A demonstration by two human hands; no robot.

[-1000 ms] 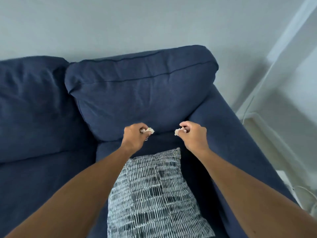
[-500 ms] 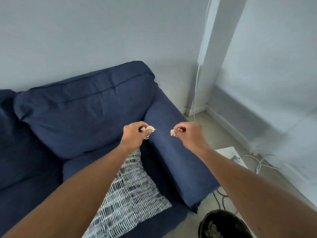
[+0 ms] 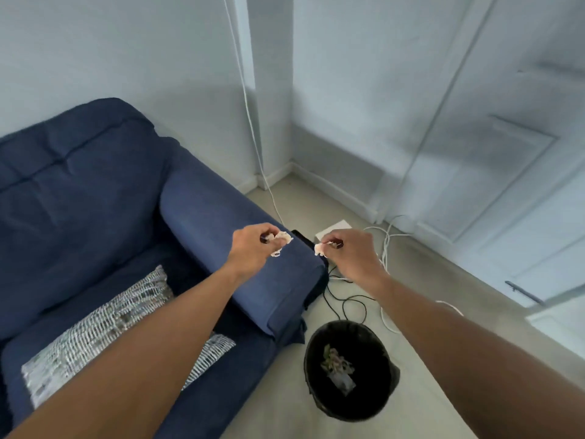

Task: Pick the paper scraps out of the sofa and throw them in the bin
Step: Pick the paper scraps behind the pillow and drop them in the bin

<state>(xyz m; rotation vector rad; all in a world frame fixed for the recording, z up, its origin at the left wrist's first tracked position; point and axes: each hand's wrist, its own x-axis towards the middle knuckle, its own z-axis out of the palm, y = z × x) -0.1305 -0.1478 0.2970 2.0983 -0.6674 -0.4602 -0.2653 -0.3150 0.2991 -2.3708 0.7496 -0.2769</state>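
Observation:
My left hand (image 3: pixel 251 248) pinches a crumpled white paper scrap (image 3: pixel 280 240) above the sofa's right armrest (image 3: pixel 228 242). My right hand (image 3: pixel 349 253) pinches a smaller white paper scrap (image 3: pixel 319 247) just past the armrest's end, over the floor. The dark blue sofa (image 3: pixel 79 191) fills the left of the view. A round black bin (image 3: pixel 349 370) stands on the floor beside the sofa's front corner, below and nearer than both hands. It holds some crumpled scraps.
A grey-and-white patterned cushion (image 3: pixel 104 324) lies on the sofa seat under my left forearm. White and black cables (image 3: pixel 384 251) tangle on the floor behind the bin, near a white flat box (image 3: pixel 335 228). A white door (image 3: pixel 506 185) stands at the right.
The view has swung right from the sofa's back cushions to the armrest and floor. Both hands, each holding its scrap, moved right past the seat, and the whole bin came into view.

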